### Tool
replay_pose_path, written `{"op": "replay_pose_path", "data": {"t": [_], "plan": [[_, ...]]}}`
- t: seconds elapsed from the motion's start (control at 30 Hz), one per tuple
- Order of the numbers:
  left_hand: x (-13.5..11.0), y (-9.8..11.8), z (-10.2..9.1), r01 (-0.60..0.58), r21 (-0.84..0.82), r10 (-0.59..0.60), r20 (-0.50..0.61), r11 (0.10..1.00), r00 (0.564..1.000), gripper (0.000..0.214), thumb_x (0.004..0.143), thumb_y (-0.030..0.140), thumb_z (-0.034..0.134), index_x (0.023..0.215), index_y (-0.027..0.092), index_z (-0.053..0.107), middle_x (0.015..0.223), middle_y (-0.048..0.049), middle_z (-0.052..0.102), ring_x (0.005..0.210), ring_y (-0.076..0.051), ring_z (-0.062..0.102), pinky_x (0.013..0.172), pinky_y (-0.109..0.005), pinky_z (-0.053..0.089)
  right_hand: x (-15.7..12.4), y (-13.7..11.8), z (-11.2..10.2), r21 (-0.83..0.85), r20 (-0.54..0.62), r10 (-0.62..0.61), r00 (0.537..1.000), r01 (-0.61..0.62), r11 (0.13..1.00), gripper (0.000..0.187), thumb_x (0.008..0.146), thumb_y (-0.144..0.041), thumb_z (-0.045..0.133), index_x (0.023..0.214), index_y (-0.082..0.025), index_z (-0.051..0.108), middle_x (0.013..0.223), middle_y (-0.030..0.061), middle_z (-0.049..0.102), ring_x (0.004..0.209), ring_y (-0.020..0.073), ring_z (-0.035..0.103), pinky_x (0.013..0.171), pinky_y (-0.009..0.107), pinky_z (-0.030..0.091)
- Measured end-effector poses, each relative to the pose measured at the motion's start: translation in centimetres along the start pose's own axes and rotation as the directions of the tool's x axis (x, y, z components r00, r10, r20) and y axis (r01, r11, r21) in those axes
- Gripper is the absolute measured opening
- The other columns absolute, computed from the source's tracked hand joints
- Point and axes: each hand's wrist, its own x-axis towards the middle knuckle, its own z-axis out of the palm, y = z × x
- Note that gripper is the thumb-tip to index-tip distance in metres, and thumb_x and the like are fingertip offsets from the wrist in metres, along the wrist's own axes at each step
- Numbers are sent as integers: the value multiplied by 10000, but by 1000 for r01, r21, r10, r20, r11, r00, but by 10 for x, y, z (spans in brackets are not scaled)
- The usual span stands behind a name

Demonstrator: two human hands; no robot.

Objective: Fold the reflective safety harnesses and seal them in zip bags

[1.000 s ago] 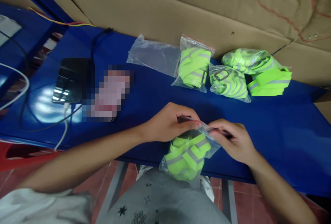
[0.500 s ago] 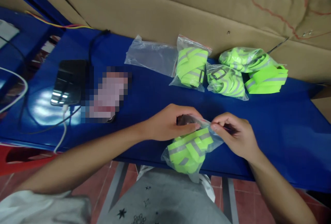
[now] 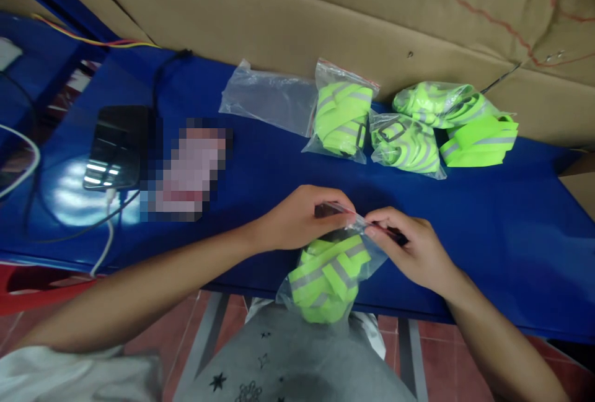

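Note:
My left hand [image 3: 320,216] pinches the top edge of a clear zip bag [image 3: 376,253] between thumb and fingers. Close beside it, my right hand [image 3: 404,241] pinches the same edge farther right. Inside the bag lies a folded neon-yellow reflective strap [image 3: 330,278] with grey stripes. The bag hangs at the table's front edge, over my lap. Beyond my hands, a filled zip bag [image 3: 344,117] with a folded strap lies by the wall, and another filled bag [image 3: 406,145] is to its right.
The blue table [image 3: 269,166] runs along a brown-covered wall [image 3: 279,12]. An unfilled clear bag [image 3: 269,98] lies at the back. Behind the right bags are another bagged strap [image 3: 441,104] and a loose folded strap [image 3: 483,142]. A black phone [image 3: 118,148] with a white cable is at left, near a blurred object [image 3: 190,170].
My right hand has slid left along the bag's top edge, closer to my left hand. The bag has shifted slightly left and down.

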Motion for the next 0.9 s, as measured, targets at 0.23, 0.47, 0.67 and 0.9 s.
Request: {"op": "replay_pose_path", "data": {"t": [0.23, 0.47, 0.67, 0.9], "plan": [[5, -4, -9, 3, -206, 1, 21, 979, 1000, 366, 991, 446, 670, 1215, 162, 721, 1122, -95, 786, 1003, -173, 730, 783, -238, 543, -2, 16, -29, 291, -242, 210, 947, -135, 947, 216, 958, -443, 730, 937, -233, 778, 628, -14, 653, 511, 85, 539, 468, 185, 406], [-5, -2, 2, -132, -27, 124, -199, 991, 972, 408, 1031, 470, 600, 789, 144, 636, 720, 12, 592, 639, -75, 499, 587, -204, 380, 4, 21, -23, 384, 94, 159, 983, -184, 905, 345, 910, -526, 765, 1118, -253, 806, 909, 30, 783, 751, 149, 727, 643, 211, 590], [-2, -6, 7, -179, -62, 172, -99, 982, 980, 375, 1044, 516, 548, 1142, 170, 655, 979, -48, 702, 823, -128, 646, 717, -224, 500, 8, 22, -12, 374, 84, 229, 970, -243, 895, 305, 926, -467, 758, 971, -176, 836, 606, -12, 655, 468, 99, 586, 448, 214, 517], [10, -4, -55, 94, 818, 456, -407, 567, 791, 478, 1047, 257, 425, 1505, 170, 528, 1542, -188, 554, 1436, -330, 519, 1230, -526, 369, 8, 24, -8, 459, -111, 321, 940, -238, 856, 298, 895, -483, 791, 1016, -217, 844, 647, 10, 730, 546, 168, 699, 558, 280, 600]]}}
